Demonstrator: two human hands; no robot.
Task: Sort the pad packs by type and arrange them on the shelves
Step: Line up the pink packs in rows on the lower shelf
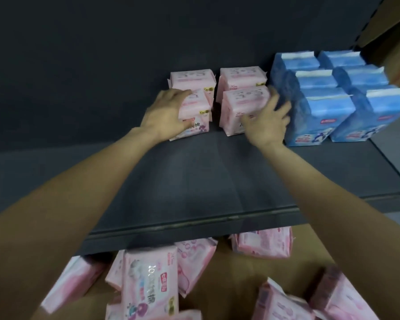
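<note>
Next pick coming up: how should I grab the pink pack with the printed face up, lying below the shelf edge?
Pinch the pink pack across its long side edges, coming from above. It lies flat, face up, with both edges exposed; other packs crowd its far end.

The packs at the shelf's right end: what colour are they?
Blue packs with white top seams, seen in the head view.
</note>
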